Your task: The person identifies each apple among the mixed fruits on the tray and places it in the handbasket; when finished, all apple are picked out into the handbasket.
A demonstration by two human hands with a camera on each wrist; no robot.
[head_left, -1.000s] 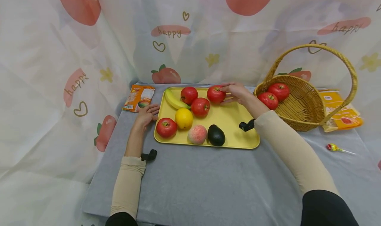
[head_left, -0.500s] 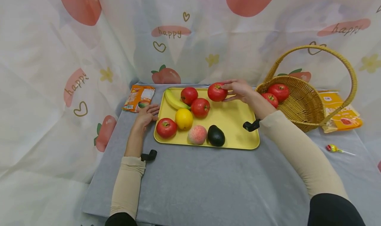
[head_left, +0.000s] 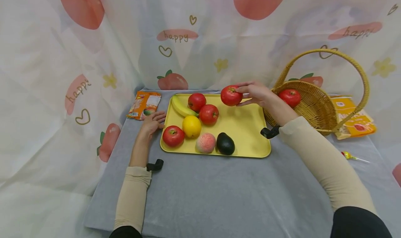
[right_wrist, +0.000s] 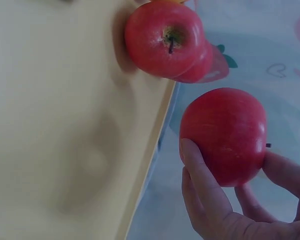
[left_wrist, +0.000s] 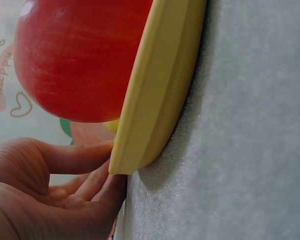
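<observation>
My right hand holds a red apple above the back edge of the yellow tray. In the right wrist view, fingers and thumb wrap this apple from below and the side, and a gap parts it from the tray. At the tray's left edge lies my left hand, fingers fairly straight; the left wrist view has its thumb touching the tray rim. On the tray are more apples, a banana, a yellow round fruit, a peach and an avocado.
A wicker basket with a tall handle stands right of the tray; an apple shows in it, and my right forearm covers part. Snack bags lie behind the left hand and beside the basket. A lollipop lies at the right.
My right hand has lifted the apple off the tray and moved it slightly right, toward the basket. The forearm now hides one basket apple. My left hand has stayed at the tray's edge.
</observation>
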